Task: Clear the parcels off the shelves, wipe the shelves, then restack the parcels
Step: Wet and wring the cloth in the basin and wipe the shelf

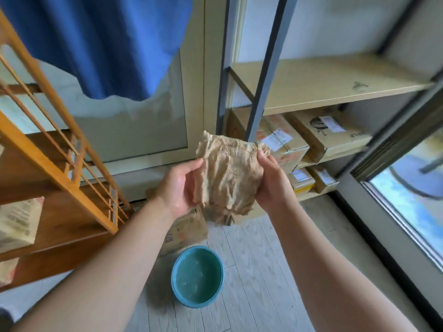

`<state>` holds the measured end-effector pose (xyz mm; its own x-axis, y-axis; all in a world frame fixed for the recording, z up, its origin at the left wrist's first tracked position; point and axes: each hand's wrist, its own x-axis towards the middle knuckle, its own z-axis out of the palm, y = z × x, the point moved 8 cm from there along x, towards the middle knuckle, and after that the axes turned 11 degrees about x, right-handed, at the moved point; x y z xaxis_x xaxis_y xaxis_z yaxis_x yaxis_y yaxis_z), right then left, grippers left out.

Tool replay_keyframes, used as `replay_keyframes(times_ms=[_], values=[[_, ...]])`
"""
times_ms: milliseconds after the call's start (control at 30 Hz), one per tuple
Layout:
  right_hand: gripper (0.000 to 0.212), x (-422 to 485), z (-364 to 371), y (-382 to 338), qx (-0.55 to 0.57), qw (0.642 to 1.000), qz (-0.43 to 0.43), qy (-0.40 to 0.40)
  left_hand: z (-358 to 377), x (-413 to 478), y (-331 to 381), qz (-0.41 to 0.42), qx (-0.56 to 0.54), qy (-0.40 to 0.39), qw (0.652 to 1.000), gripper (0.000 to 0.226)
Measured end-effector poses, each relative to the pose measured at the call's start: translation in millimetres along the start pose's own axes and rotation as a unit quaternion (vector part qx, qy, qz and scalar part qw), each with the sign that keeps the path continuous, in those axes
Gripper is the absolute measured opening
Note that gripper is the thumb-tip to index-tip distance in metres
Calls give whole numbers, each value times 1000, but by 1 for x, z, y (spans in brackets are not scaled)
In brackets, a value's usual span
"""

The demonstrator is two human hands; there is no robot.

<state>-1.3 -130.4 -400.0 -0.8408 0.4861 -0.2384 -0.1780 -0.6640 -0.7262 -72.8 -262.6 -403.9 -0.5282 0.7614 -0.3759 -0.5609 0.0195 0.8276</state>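
A crumpled beige cloth [227, 176] is spread between both hands at chest height. My left hand [178, 185] holds its left edge, thumb in front. My right hand [271, 180] grips its right edge. Behind it stands a metal-framed shelf unit with a bare pale top board [335, 77]. Cardboard parcels [282, 142] with white labels sit on the board below, and smaller parcels [311, 180] lie on the lowest board. Another parcel [184, 231] sits on the floor under the cloth.
A teal basin [197, 276] of water stands on the pale wood floor below my hands. An orange wooden rack [60, 149] on the left holds a paper-wrapped parcel [19, 221]. A blue curtain [107, 44] hangs above. A glass door [412, 202] is at right.
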Motion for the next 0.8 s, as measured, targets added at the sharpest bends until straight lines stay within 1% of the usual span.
replay_keyframes(times_ms=[33,67,100,133,167,200,233,267,367,400,500,533,567,633,667,733,767,800], values=[[72,-7,7,-4,4,1000,11,-21,8,-2,6,-4,17,-14,1000,25],[67,-15,10,-11,-7,999,19,-36,21,-5,11,-13,55,-30,998,26],[56,-22,11,-16,-30,999,25,-37,29,-7,14,-31,101,-29,994,31],[41,-27,11,-23,-50,998,26,-28,37,-8,17,-46,144,-19,988,45],[31,-32,10,-31,-66,997,23,-13,44,-8,21,-51,182,-6,982,65],[25,-34,7,-39,-77,997,17,1,46,-2,24,-47,211,4,976,81],[22,-37,3,-48,-79,997,11,11,49,3,26,-34,230,14,973,88],[21,-39,-1,-58,-79,997,3,19,53,6,29,-19,234,22,972,89],[17,-43,-16,-92,-79,996,-23,22,88,2,40,11,230,27,973,91],[17,-45,-22,-102,-75,997,-25,15,103,-1,43,19,222,19,975,85],[19,-53,-34,-126,-59,998,13,-34,138,0,45,21,212,-17,977,45],[18,-55,-37,-132,-54,997,31,-49,147,3,45,21,202,-32,979,36],[17,-57,-42,-137,-49,996,46,-58,156,6,44,23,192,-40,980,32],[21,-56,-56,-149,-42,995,61,-60,172,16,43,30,172,-55,983,34],[24,-54,-62,-155,-38,995,65,-63,180,22,42,35,163,-54,985,40],[28,-48,-69,-162,-44,995,62,-65,185,36,41,35,177,-26,983,57],[30,-42,-74,-164,-45,995,58,-61,183,45,40,34,195,-2,980,56],[32,-35,-78,-165,-44,996,56,-52,182,52,44,47,210,27,976,41]])
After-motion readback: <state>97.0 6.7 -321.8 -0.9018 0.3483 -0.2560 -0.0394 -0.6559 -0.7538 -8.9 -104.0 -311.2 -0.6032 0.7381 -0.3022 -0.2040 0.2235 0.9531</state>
